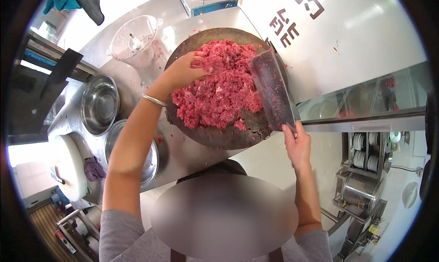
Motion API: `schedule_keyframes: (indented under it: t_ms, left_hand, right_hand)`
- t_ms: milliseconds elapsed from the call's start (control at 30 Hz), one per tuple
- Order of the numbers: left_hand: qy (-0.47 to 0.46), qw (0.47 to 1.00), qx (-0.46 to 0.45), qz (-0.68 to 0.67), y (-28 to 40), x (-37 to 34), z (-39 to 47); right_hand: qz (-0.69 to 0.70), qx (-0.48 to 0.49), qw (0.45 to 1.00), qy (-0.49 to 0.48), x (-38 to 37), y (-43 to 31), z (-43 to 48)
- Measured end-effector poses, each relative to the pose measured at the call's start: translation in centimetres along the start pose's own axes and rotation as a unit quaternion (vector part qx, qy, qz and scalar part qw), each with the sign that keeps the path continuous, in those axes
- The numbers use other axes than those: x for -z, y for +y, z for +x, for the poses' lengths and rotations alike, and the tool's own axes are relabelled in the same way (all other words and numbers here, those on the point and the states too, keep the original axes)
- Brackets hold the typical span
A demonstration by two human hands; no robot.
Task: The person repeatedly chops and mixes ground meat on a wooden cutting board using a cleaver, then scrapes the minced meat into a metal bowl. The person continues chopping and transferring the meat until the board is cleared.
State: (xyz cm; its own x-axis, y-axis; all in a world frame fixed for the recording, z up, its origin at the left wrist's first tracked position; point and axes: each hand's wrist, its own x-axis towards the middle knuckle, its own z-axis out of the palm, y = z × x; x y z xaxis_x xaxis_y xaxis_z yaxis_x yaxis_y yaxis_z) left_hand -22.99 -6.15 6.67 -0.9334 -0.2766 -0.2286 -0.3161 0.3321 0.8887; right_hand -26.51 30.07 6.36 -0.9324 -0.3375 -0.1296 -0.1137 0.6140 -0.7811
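A large heap of red minced meat (219, 97) covers most of a round, dark wooden chopping block (212, 138). My left hand (193, 68) is at the heap's upper left side, its fingers blurred and against the meat; bits of mince seem to be among them, but whether it grips any is unclear. In my right hand (297, 143) is the handle of a broad cleaver (272, 90). Its dark blade, flecked with meat, lies flat along the right side of the block, touching or close to the heap. The block's front edge is cracked.
A clear plastic processor bowl (135, 44) with a blade inside stands behind my left arm. Two steel bowls (100, 106) and a thick white round board (68, 167) are on the steel counter (185, 152) at left. A purple cloth (93, 168) lies by the board. A white panel (329, 56) borders the block's right.
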Motion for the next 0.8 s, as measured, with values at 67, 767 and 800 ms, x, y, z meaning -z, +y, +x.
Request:
schedule_keyframes:
  t_ms: [67, 767, 800]
  left_hand:
    - [0.008, 0.993, -0.023, 0.114, -4.8, 1.2, 0.6]
    - [-0.014, 0.946, -0.147, -0.288, 2.2, -2.5, -1.2]
    - [0.010, 0.967, -0.137, -0.215, 4.8, -1.9, -2.4]
  right_hand:
    - [-0.043, 0.021, 0.999, 0.001, 0.8, 0.9, 0.2]
    - [-0.076, 0.046, 0.994, -0.068, -1.0, -4.9, -1.0]
    - [-0.084, 0.053, 0.993, -0.058, -0.4, -5.3, -0.6]
